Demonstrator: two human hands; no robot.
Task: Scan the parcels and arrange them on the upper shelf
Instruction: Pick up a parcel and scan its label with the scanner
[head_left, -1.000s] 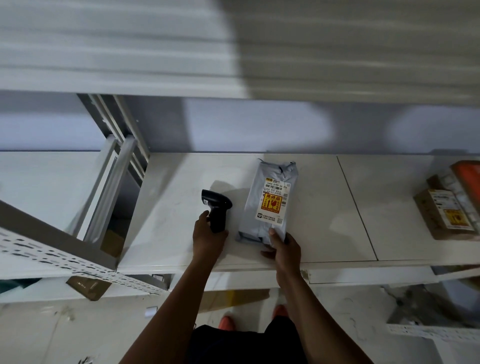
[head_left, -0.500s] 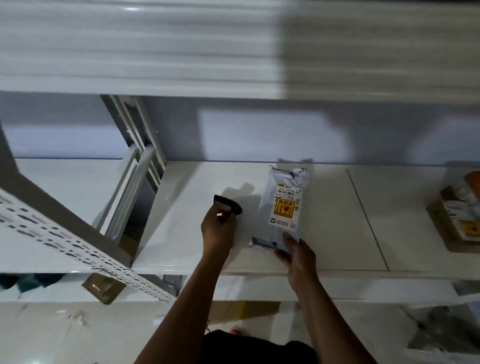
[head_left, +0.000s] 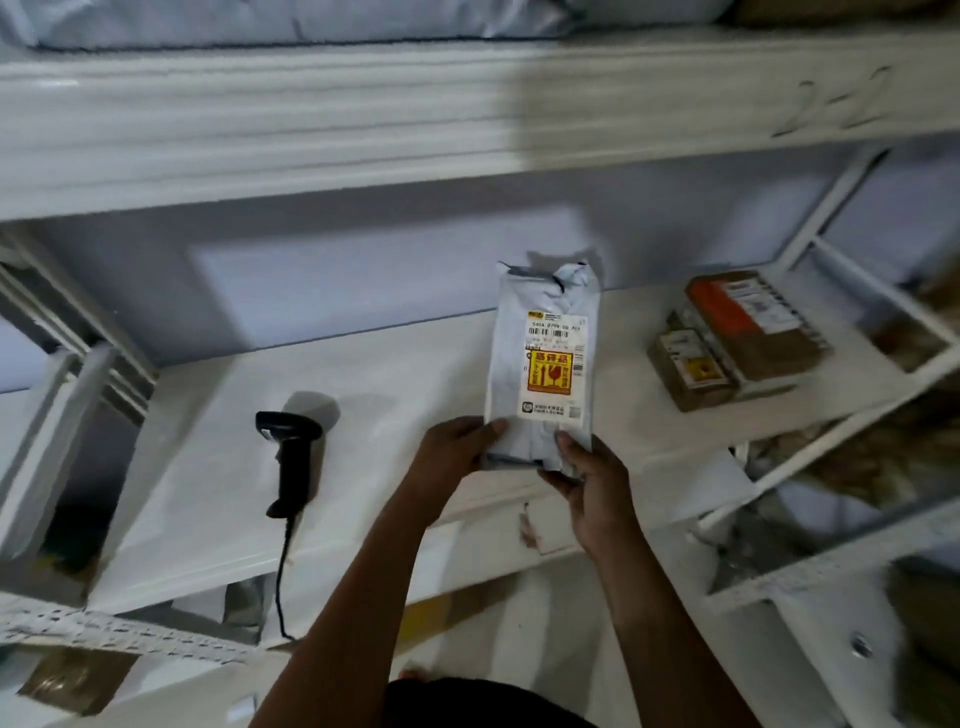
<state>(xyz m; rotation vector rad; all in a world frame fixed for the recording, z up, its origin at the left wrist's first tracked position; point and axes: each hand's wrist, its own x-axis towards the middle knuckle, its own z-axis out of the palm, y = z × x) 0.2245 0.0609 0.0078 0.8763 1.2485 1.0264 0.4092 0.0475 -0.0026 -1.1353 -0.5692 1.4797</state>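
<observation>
White metal rack. Front edge of upper shelf (head_left: 363, 119) runs across above grip: left part lit, right part in shadow, blurred scrawl (head_left: 836, 106) far right. Pale bluish wall (head_left: 130, 291) behind grip w/ brighter light patch (head_left: 337, 291). White mid shelf board (head_left: 208, 467) under grip. Perforated rail (head_left: 104, 629) lower left, slanted white frame (head_left: 836, 202) upper right. Pale floor (head_left: 540, 644) below.

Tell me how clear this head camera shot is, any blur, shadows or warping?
Head view: motion blur smears the upper shelf edge and the brown boxes at right; the parcel label is fairly sharp; the scanner throws a soft shadow behind it; a broad shadow darkens the upper shelf's right half; wide-angle warping tilts the shelf lines.
</observation>
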